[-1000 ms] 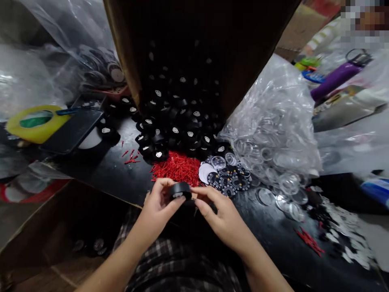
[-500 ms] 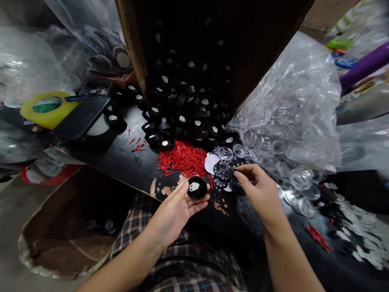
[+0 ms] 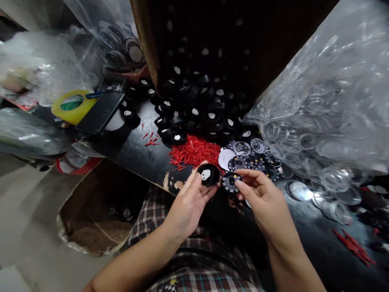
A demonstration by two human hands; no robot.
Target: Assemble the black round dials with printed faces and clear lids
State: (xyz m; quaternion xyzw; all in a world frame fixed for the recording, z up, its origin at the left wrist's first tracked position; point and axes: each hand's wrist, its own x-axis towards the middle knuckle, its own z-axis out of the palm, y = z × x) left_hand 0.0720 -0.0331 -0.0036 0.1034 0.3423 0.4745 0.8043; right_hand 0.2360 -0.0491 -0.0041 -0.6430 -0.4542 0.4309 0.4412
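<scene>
My left hand holds a round black plastic housing tilted up, its hollow with a white piece inside facing me. Just to the right, my right hand pinches a black printed dial disc between thumb and fingers. The disc's edge is close beside the housing; whether they touch I cannot tell. Behind both hands lies a heap of small red pointers. More printed dials are spread to the right of that heap, some white side up.
Many black housings spill from a dark cardboard box. At right a plastic bag holds clear round covers. A phone and yellow tape roll lie left. Below the table edge stands an open carton. Red pointers lie far right.
My right hand went to the printed dials, picked one up and brought it left beside the housing. My left hand has turned the housing so its hollow side faces me. The view shifted right-to-left.
</scene>
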